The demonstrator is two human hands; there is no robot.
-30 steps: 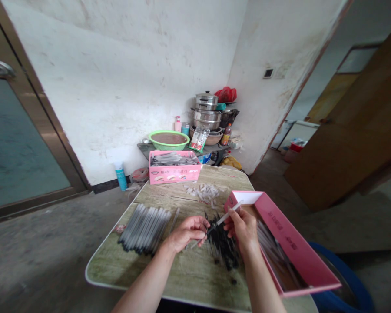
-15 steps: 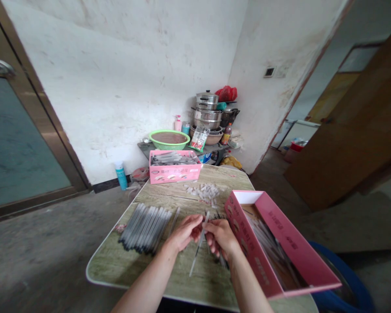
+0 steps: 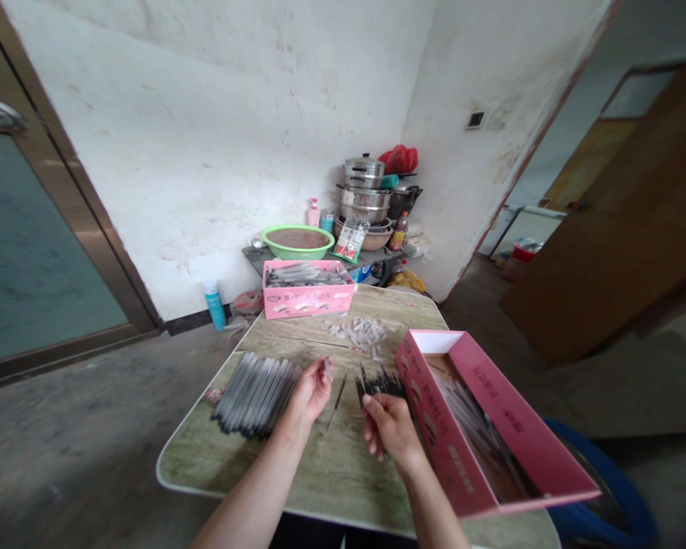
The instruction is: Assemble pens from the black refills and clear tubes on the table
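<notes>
My left hand (image 3: 310, 390) is closed in a pinch on a small whitish cap (image 3: 328, 368), just right of a row of translucent grey pens (image 3: 257, 393) with dark ends. My right hand (image 3: 392, 428) has its thumb pressed against curled fingers; what it grips, if anything, is hidden. It touches or hovers over the near side of a pile of thin black refills (image 3: 384, 380). Between the hands, a single dark thin refill (image 3: 337, 404) lies slanted on the table. Small white caps (image 3: 359, 334) are scattered beyond the hands.
An open pink box (image 3: 446, 435) with long thin pieces inside stands along the table's right side. At the far edge, another pink box (image 3: 309, 301) is filled with pens. Behind it, a green basin (image 3: 297, 248) and stacked pots (image 3: 366, 200) rest on a shelf.
The slender pen part that both hands held between them is no longer there. My hands have separated, left hand up and leftward, right hand slightly down. A dark refill now shows between them.
</notes>
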